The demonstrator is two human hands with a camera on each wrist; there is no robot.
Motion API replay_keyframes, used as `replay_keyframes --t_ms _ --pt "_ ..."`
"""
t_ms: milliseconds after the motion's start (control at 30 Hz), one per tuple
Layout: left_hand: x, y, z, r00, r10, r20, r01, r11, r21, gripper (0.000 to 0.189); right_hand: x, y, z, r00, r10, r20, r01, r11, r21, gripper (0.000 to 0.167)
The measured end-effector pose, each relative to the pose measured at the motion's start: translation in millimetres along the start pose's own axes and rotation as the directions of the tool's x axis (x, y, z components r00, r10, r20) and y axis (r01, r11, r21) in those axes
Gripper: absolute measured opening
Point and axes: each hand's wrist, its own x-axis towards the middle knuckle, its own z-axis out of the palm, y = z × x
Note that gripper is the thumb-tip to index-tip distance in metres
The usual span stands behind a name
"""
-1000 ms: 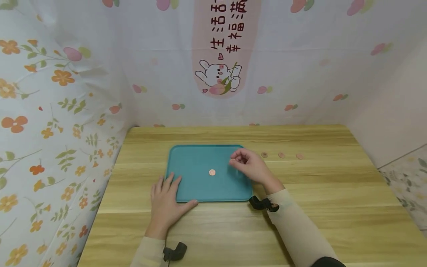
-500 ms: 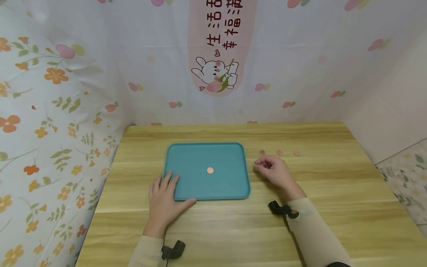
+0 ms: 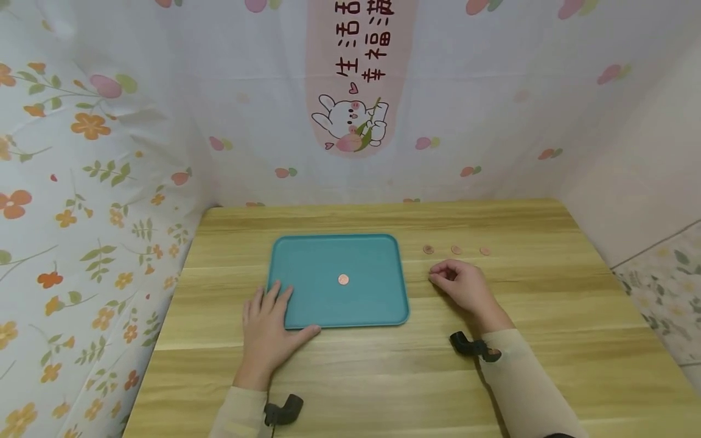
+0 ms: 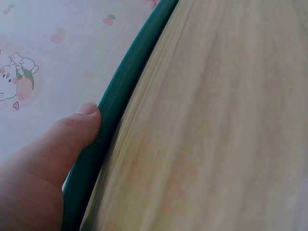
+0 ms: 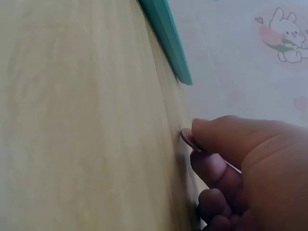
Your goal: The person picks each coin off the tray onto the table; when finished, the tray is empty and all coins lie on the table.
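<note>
My right hand (image 3: pixel 460 285) is over the table just right of the teal tray (image 3: pixel 378 304). In the right wrist view its thumb and index finger pinch a small copper coin (image 5: pixel 190 139) by its edge, close over the wood. My left hand (image 3: pixel 272 325) rests at the tray's near left corner with fingers spread. Its fingertips reach over the left rim, and the thumb (image 4: pixel 79 127) lies against the front rim. One coin (image 3: pixel 343 279) lies flat near the middle of the tray.
Three more coins lie in a row on the wooden table (image 3: pixel 361 383), behind my right hand: a darker one (image 3: pixel 429 249), a middle one (image 3: pixel 456 249) and a right one (image 3: pixel 485 250). A printed white curtain (image 3: pixel 263 121) hangs along the back and left side.
My right hand has moved right, from above the tray's right side to the table beside it, with the coin pinched. My left hand has kept its place on the tray.
</note>
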Motion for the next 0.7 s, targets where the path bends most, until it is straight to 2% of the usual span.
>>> replay_keyframes --t_ms 133,300,700 --pt "-1.9 -1.4 -1.4 1.0 -0.006 -0.01 0.006 1.0 -0.002 0.108 4.9 -2 1 1.0 -0.004 0.009 0.004 1.0 -0.013 0.007" --pt "-3.2 -2.7 -1.7 1.0 -0.016 0.006 0.016 1.0 -0.003 0.109 9.7 -3 4 1.0 0.018 0.004 -0.018 1.0 -0.022 0.009" --pt "-3.0 -2.1 -2.1 1.0 -0.017 0.004 0.017 1.0 -0.01 0.108 11.8 -2 6 1.0 0.013 0.008 -0.013 0.999 -0.048 0.014"
